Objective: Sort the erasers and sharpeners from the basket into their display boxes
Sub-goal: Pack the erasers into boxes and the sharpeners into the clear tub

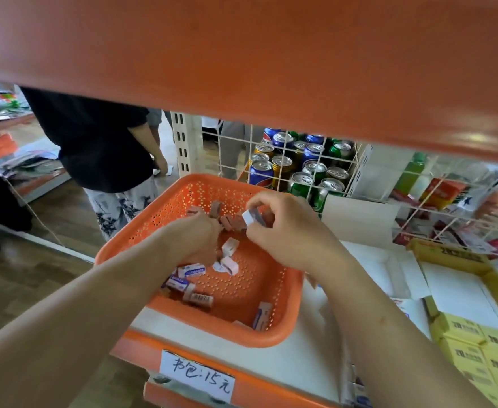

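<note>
While working through the orange perforated plastic basket [227, 337] on the shelf edge, pinches a small white rectangular eraser with a blue printed sleeve [253, 217] between thumb and fingertips of the right hand [286, 231], raised just above the basket's far side. Reaches the left hand [197, 240] down into the basket, fingers curled among the small reddish-brown blocky sharpeners [233, 222] by the far wall. Cannot tell whether anything is gripped there, since the back of the hand hides the fingertips.

Reads as the picking step, with the sort well short of done. More white sleeved erasers [191, 271] lie along the near left of the basket floor, another leans against the near right wall, and a few pale wrapped pieces [230, 247] sit in the middle beside the left hand.

Calls next for lifting the pinched eraser clear of the rim and carrying it rightward to its display box. Probably means the open yellow cardboard box with the white lining [447, 254], on the same shelf to the right, though cannot tell which box takes erasers. Needs a steady pinch on so small a piece, and a low path under the orange shelf overhead [241, 54]. Should also steer clear of the small yellow printed packs [471, 343] stacked at the near right.
</note>
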### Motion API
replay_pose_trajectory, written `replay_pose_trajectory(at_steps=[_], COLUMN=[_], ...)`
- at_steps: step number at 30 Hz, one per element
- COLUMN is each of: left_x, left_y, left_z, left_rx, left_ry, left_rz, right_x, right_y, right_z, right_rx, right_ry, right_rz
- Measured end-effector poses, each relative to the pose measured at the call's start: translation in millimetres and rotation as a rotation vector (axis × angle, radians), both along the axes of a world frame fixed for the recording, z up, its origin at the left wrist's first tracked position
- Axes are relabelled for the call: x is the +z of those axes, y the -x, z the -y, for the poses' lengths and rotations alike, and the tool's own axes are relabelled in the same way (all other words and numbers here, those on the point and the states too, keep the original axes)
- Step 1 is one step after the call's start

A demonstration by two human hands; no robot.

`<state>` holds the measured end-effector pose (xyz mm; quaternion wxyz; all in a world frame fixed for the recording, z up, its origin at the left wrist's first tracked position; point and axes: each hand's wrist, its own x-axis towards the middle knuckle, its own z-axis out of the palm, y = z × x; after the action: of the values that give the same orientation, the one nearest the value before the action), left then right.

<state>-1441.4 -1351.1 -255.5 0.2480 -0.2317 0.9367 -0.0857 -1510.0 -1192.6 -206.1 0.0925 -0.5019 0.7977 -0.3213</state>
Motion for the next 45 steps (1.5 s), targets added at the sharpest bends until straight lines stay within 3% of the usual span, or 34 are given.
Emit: replay_pose_trajectory(at_steps=[3,7,15,20,24,37,45], left_x=[17,40,45,44,31,-4,-17], left_y=[-8,-25,-6,27,57,94,88], left_z=[-3,-40,-157,-215,-258,-389,-416], left_rx=[0.163,0.163,-0.045,-0.124,-0.172,-0.389,-0.406], left_ry=[-0.182,-0.493,-0.811,-1.034,-1.078,-0.917,-0.823], left_rz=[-0.313,-0.771,-1.056,-0.953,-0.809,-0.615,-0.546], right_x=[-1,-6,-13,-16,-19,-35,-44], right_y=[3,9,33,48,58,83,91], right_z=[-18,-55,-154,-224,-283,-429,-444], right_rx=[-0.091,-0.181,-0.319,-0.43,-0.504,-0.653,-0.511], right_ry=[0.111,0.228,0.256,0.225,0.186,-0.068,-0.203], right_rz=[0.108,0.277,0.421,0.439,0.44,0.333,0.349])
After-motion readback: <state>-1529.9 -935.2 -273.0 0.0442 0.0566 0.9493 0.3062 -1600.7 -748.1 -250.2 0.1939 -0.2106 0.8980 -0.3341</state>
